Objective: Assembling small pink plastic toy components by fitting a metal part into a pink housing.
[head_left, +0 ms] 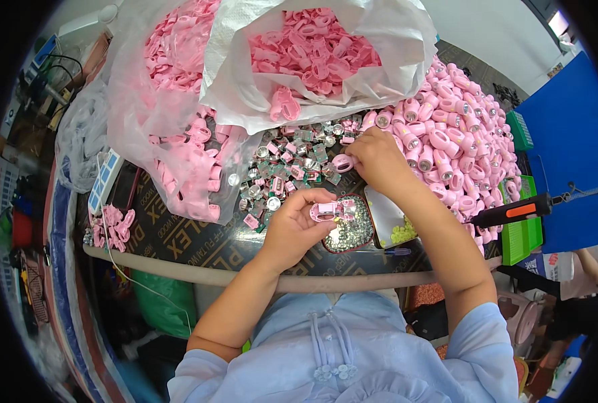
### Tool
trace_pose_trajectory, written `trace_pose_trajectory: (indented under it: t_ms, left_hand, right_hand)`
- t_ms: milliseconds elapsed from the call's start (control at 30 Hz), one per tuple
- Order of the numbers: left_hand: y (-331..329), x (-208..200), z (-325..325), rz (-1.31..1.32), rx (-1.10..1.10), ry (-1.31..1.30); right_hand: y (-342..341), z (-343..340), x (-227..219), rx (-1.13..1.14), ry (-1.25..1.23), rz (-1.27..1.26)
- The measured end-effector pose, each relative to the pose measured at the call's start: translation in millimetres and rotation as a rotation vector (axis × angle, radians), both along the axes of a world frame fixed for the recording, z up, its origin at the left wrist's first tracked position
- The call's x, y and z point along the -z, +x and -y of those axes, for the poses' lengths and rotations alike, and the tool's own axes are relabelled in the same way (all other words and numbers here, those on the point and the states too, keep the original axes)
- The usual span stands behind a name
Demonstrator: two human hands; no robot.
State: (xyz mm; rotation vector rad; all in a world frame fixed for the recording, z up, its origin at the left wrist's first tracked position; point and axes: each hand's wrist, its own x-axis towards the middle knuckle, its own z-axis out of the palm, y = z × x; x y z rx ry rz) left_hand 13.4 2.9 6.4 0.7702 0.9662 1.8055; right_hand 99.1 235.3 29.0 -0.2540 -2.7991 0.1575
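Observation:
My left hand [291,230] is closed on an open pink flashlight half [326,211], held between thumb and fingers, with small metal and pink parts showing inside. Farther away, my right hand [378,160] has its fingertips closed on a rounded pink shell piece [342,162]; part of the grip is hidden by the hand. That piece is at the edge of a spread of small reflector-and-board units [292,164]. Below the left hand's work, a rounded tray [350,236] holds many tiny shiny parts. Beside it sits a white tray [381,213] with yellow-green bits.
A white sack [228,87] of pink shells stands at the back, with a clear plastic bag [134,114] to its left. Pink flashlights [457,138] are heaped on the right. An electric screwdriver [514,210] hangs by a green basket [522,228]. A power strip [104,181] lies left.

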Motion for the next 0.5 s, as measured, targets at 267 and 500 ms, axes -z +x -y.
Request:
trace_pose_trajectory:
  t_ms: [267, 500]
  left_hand:
    - [2, 1, 1, -0.048, -0.094, 0.007]
    - [1, -1, 2, -0.041, -0.058, 0.014]
  right_hand:
    - [28, 17, -25, 0.037, -0.895, -0.297]
    - [50, 33, -23, -0.106, -1.570, -0.353]
